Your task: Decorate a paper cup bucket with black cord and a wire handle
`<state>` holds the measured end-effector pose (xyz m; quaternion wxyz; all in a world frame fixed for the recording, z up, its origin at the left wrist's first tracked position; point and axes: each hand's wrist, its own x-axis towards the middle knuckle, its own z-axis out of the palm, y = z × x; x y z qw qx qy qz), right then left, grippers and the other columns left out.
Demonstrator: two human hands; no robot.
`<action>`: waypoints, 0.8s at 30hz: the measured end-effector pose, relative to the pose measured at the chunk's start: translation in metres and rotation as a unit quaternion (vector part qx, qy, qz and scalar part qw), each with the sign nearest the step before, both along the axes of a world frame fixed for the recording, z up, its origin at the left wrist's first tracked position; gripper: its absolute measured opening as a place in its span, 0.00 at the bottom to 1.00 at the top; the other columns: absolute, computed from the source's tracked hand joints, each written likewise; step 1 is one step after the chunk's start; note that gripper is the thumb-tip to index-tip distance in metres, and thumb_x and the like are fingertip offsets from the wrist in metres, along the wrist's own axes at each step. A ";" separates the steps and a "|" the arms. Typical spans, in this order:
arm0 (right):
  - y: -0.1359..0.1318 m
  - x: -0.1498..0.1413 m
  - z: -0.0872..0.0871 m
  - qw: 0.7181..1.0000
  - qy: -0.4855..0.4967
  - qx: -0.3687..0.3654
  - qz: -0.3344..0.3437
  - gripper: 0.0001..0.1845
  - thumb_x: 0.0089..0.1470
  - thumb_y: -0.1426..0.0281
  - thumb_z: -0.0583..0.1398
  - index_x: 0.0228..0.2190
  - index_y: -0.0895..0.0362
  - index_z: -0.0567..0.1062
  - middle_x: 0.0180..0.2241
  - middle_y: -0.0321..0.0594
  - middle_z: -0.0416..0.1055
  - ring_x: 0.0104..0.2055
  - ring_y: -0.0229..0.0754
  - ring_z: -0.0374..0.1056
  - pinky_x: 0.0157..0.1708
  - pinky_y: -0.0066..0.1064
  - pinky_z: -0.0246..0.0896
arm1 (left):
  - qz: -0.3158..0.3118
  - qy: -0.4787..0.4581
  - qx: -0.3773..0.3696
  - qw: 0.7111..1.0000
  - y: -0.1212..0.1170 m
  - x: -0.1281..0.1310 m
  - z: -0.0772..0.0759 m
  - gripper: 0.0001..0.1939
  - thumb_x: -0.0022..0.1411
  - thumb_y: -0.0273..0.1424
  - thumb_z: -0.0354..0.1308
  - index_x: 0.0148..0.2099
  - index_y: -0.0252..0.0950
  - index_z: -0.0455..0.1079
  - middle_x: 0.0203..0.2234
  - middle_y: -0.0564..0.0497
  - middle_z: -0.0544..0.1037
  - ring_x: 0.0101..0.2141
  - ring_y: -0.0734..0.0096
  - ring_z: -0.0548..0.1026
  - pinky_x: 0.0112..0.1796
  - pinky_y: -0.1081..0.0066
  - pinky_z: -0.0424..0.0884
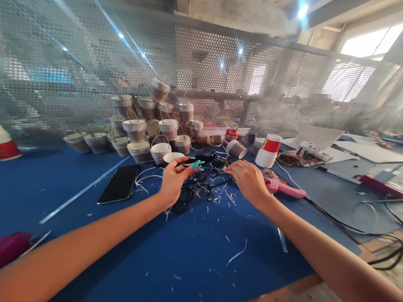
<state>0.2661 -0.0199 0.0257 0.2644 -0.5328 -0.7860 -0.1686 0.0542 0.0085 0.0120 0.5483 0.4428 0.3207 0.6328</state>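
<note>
My left hand [174,176], with long turquoise nails, is closed in a pinch on a thin black cord. Opposite it, my right hand [249,179] has its fingers drawn together at what looks like the same cord; its fingertips are partly hidden. A loose tangle of black cord [208,182] lies on the table between and below the hands, among pale fibre scraps. Just behind my left hand stands a white-rimmed cup [173,157]. A pink glue gun [286,189] lies beside my right wrist.
Stacked small handled buckets [139,152] stand behind. A black phone [118,184] lies at left on the blue table [170,265]. Right of centre are a red soda can [231,135], a tipped cup [236,149] and stacked paper cups [266,158]. A purple tool [6,251] lies lower left.
</note>
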 end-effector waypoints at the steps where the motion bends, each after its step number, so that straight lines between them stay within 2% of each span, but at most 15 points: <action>1: 0.001 0.001 0.000 1.000 0.000 -0.003 -0.003 0.08 0.56 0.73 0.56 0.33 0.57 0.77 0.33 0.40 0.75 0.37 0.40 0.67 0.36 0.30 0.55 | 0.003 0.001 0.007 1.000 0.000 0.000 0.001 0.23 0.40 0.29 0.70 0.40 0.33 0.66 0.25 0.53 0.80 0.27 0.74 0.78 0.32 0.76 0.71; 7: 0.004 0.004 0.001 0.999 -0.025 0.010 -0.037 0.11 0.56 0.71 0.56 0.27 0.57 0.77 0.28 0.40 0.74 0.33 0.40 0.65 0.34 0.31 0.52 | -0.001 0.009 0.023 1.000 -0.003 0.002 0.000 0.25 0.41 0.29 0.70 0.42 0.33 0.65 0.25 0.52 0.80 0.28 0.72 0.78 0.35 0.74 0.71; 17: 0.002 0.005 0.004 0.990 -0.067 0.116 -0.048 0.15 0.58 0.67 0.53 0.23 0.59 0.72 0.27 0.43 0.70 0.32 0.43 0.62 0.34 0.33 0.50 | -0.001 0.009 -0.016 1.000 -0.007 0.004 -0.003 0.25 0.40 0.30 0.70 0.42 0.32 0.66 0.25 0.51 0.80 0.29 0.70 0.79 0.34 0.73 0.72; 21: 0.003 0.006 0.004 0.995 -0.024 0.098 -0.001 0.10 0.57 0.70 0.55 0.30 0.58 0.75 0.33 0.43 0.73 0.37 0.43 0.65 0.36 0.33 0.54 | -0.005 0.005 -0.002 1.000 -0.004 0.003 -0.006 0.24 0.42 0.30 0.69 0.41 0.32 0.66 0.26 0.51 0.80 0.29 0.71 0.79 0.34 0.73 0.72; 24: 0.005 0.009 0.001 0.996 0.009 0.071 0.059 0.11 0.58 0.73 0.54 0.37 0.55 0.76 0.39 0.38 0.75 0.40 0.40 0.68 0.43 0.34 0.57 | -0.003 0.012 0.008 1.000 -0.002 0.001 -0.008 0.22 0.43 0.30 0.69 0.41 0.33 0.65 0.26 0.51 0.80 0.29 0.71 0.79 0.34 0.74 0.71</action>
